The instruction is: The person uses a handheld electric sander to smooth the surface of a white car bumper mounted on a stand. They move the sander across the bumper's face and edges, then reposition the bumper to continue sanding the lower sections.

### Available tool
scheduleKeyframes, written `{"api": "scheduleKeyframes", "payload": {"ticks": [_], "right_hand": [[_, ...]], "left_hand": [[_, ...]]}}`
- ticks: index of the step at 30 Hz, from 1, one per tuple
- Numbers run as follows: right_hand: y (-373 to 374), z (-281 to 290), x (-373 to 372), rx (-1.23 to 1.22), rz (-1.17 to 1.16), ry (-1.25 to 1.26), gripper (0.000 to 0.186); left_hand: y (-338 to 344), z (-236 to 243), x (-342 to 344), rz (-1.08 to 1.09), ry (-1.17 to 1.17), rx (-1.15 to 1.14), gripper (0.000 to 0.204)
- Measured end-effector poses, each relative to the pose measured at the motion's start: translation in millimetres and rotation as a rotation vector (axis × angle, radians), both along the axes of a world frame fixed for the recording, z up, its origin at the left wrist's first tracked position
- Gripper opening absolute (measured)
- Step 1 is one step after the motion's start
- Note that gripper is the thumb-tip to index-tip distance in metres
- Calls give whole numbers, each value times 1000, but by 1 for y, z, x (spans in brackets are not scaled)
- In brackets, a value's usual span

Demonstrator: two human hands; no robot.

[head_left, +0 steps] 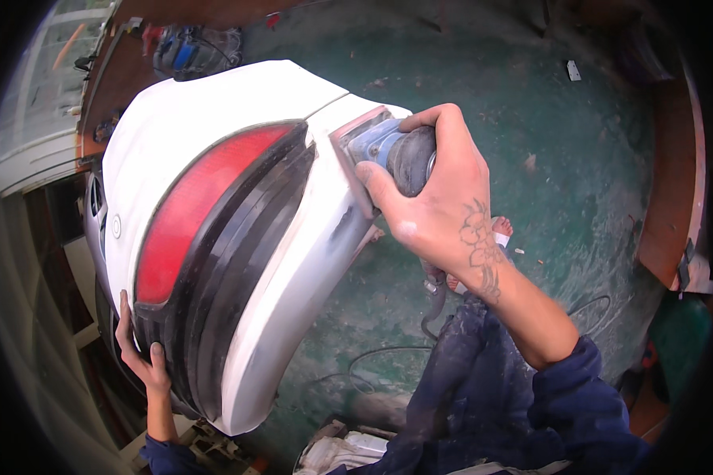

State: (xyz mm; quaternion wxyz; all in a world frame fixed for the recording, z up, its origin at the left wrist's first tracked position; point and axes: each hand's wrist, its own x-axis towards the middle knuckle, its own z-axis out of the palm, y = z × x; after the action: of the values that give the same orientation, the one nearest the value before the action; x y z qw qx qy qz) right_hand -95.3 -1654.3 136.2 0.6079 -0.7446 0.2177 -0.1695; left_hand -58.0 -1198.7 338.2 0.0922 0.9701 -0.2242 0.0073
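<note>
A right hand (436, 206) is gripping a blue-grey sander (388, 154) against a white bumper panel (214, 229) filling the frame's centre-left, while the left hand (139, 348) is clasping its dark lower-left edge, above a green floor (562, 158).

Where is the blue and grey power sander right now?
In the head view, the blue and grey power sander sits upper centre, gripped in the right hand, pressed against the white car body panel beside the red tail light.

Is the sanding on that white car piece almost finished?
Partly. Grey, scuffed patches already show along the white panel edge. The right hand presses the sander on its upper edge now, while the left hand steadies the bottom. Most of the white surface looks glossy, unsanded.
</note>
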Motion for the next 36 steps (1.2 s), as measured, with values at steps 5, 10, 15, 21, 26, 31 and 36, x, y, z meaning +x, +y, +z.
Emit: {"api": "scheduleKeyframes", "payload": {"ticks": [5,10,15,21,26,31,36], "right_hand": [[55,34,-70,112,188,-160,58],[60,33,-85,162,238,-127,60],[21,9,-36,140,76,49,54],[8,1,-16,47,22,142,52],[20,14,-36,78,80,112,55],[3,-7,-9,19,40,168,56],[8,1,-17,35,79,204,59]], "left_hand": [[8,0,2,-18,-7,23,93],[11,1,-1,-16,-16,30,92],[7,1,1,-27,-18,36,91],[3,1,3,-25,-13,27,91],[5,1,3,-23,-1,21,92],[6,1,3,-24,1,34,92],[13,2,3,-30,-1,33,92]]}}
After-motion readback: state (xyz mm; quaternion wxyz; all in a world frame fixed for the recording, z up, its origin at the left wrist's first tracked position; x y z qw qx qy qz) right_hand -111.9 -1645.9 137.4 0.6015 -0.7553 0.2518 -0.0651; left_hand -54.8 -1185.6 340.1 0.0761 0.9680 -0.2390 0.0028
